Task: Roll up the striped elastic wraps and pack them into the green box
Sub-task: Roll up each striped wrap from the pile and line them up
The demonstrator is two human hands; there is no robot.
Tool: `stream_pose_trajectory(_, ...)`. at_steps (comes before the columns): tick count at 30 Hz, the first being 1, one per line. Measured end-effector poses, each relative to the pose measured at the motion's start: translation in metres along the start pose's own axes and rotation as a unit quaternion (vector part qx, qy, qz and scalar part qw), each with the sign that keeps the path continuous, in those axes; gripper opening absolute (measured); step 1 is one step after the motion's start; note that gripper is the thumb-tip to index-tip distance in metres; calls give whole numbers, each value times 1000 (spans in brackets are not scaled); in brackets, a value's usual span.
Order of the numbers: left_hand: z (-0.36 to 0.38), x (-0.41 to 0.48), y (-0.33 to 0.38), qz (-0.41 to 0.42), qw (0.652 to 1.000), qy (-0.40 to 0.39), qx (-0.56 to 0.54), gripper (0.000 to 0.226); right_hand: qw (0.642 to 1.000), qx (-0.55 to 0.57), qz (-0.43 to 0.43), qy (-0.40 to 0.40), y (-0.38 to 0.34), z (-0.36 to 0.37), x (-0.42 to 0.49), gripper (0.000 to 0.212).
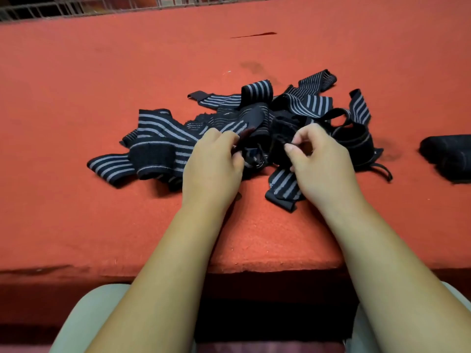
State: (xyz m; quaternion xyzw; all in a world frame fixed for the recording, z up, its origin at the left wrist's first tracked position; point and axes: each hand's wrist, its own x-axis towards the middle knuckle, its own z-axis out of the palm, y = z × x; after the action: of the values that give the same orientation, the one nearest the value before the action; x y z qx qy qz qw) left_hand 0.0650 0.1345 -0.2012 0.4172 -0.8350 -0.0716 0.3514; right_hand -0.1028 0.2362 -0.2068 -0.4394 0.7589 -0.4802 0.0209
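Head view: both hands' fingers (230,138) pinch the tangled striped wraps (257,138).

Light dim and warm, falling from above and ahead. The red table cover (102,200) is evenly lit, no glare. Deep shadow under the table's front edge, nearly black. Soft short shadows beneath the pile of striped wraps (254,128) (dark folds lose detail). Picture slightly soft overall. Wide-angle bend visible: the wire grid (76,7) along the top edge curves.
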Motion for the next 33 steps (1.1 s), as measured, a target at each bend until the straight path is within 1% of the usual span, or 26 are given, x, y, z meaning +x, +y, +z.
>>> stream_pose_trajectory(2,-1,2,-2,-35,999,-1,-8,10,999,17,28,22,2,-4,0,11)
stream_pose_trajectory(5,-2,4,-5,-57,998,-1,-37,19,994,76,60,41,0,-15,-4,9)
stream_pose_trajectory(7,-1,2,-3,-54,997,-26,-44,24,991,107,57,49,-1,-22,-8,11)
stream_pose_trajectory(9,2,-2,0,-49,996,-56,-46,26,992,110,34,54,-2,-29,-9,11)
stream_pose_trajectory(11,2,-5,3,-33,996,-70,-49,25,991,117,10,58,-4,-36,-12,13)
stream_pose_trajectory(13,-1,-8,11,-4,995,-73,-64,38,990,122,-28,69,-8,-43,-15,13)
stream_pose_trajectory(16,-18,-14,37,56,983,-42,-172,57,987,123,-81,65,-14,-54,-22,8)
stream_pose_trajectory(18,-33,-20,55,99,968,-21,-229,62,983,164,-70,48,-20,-61,-28,6)
stream_pose_trajectory(20,-44,-27,66,130,960,-13,-249,59,974,214,-68,32,-27,-67,-36,8)
stream_pose_trajectory(21,-47,-30,69,130,956,-11,-261,55,970,232,-62,27,-29,-70,-39,10)
stream_pose_trajectory(25,-57,-40,70,74,942,-15,-326,36,953,303,-9,-6,-38,-78,-48,13)
stream_pose_trajectory(28,-62,-44,62,62,948,-11,-313,26,940,334,27,-59,-45,-81,-53,14)
stream_pose_trajectory(31,-68,-46,53,59,952,-8,-301,21,920,371,55,-113,-51,-79,-57,6)
stream_pose_trajectory(33,-73,-47,50,29,949,-14,-314,17,911,384,62,-139,-51,-77,-58,6)
